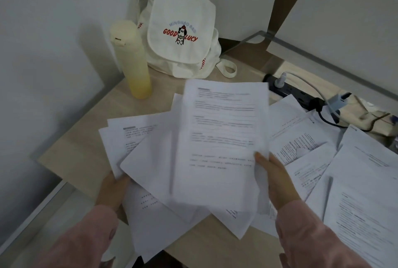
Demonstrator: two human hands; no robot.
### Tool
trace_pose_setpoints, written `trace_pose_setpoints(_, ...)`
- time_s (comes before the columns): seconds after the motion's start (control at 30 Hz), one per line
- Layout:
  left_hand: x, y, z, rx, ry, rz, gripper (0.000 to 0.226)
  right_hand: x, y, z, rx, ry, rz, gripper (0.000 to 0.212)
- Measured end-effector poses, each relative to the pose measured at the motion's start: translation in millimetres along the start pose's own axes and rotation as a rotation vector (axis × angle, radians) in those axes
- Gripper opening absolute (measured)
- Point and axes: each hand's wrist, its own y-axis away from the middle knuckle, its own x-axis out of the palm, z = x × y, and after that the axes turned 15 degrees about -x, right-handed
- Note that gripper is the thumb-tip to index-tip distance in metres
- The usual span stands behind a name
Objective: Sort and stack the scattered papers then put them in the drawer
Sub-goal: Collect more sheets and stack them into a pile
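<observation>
Papers [301, 138] near the bottle [131, 61]: right hand [273, 173] pinches one sheet [221, 138], left hand [114, 188] grips a fanned bunch [150, 160] (I'd square the edges before adding more).

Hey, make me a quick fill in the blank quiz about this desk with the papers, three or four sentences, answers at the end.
The tall bottle beside the backpack is pale ____.
The red words on the backpack's flap read GOOD ____.
The right hand pinches one printed sheet while the left hand grips fanned papers; both sleeves are ____.
Missing words: yellow, LUCY, pink.
</observation>
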Motion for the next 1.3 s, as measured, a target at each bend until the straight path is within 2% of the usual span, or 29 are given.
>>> trace_pose_setpoints(0.17,-17,6,-5,-0.077,0.106,0.115,0.033,59,12,-17,0.036,0.202,0.302,0.020)
trace_pose_setpoints(0.23,-22,5,-7,-0.126,0.205,0.143,0.020,82,17,-28,0.022,0.290,0.390,0.020)
trace_pose_setpoints(0.27,-23,4,-7,-0.145,0.267,0.172,0.024,91,20,-32,0.009,0.332,0.435,0.020)
trace_pose_setpoints(0.33,-27,3,1,-0.152,0.353,0.236,0.047,105,24,-39,0.003,0.390,0.521,0.020)
trace_pose_setpoints(0.4,-30,4,12,-0.138,0.339,0.258,0.047,112,26,-41,0.021,0.375,0.557,0.020)
trace_pose_setpoints(0.47,-29,6,19,-0.120,0.292,0.203,0.037,111,23,-41,0.015,0.351,0.467,0.017)
trace_pose_setpoints(0.53,-25,5,21,-0.110,0.272,0.171,0.039,102,12,-42,-0.001,0.398,0.231,0.026)
trace_pose_setpoints(0.6,-22,3,22,-0.105,0.276,0.147,0.040,88,0,-44,0.069,0.397,0.025,0.038)
trace_pose_setpoints(0.63,-22,1,25,-0.104,0.276,0.143,0.040,82,-4,-44,0.135,0.352,-0.026,0.039)
trace_pose_setpoints(0.7,-21,-2,26,-0.100,0.272,0.137,0.039,75,-10,-44,0.258,0.189,-0.033,0.025)
trace_pose_setpoints(0.8,-19,-5,27,-0.096,0.252,0.121,0.038,76,-11,-40,0.325,0.040,0.013,0.004)
trace_pose_setpoints(0.9,-19,-3,26,-0.058,0.233,0.107,0.039,83,-7,-42,0.303,0.136,0.083,0.011)
trace_pose_setpoints(0.97,-19,1,22,-0.017,0.226,0.094,0.039,84,-7,-47,0.214,0.206,0.082,0.009)
trace_pose_setpoints(1.1,-28,13,3,0.068,0.193,0.061,0.032,64,-16,-47,0.046,0.386,-0.064,0.027)
trace_pose_setpoints(1.3,-56,43,-40,0.206,0.182,0.100,0.014,30,-24,-41,0.006,0.497,-0.189,0.029)
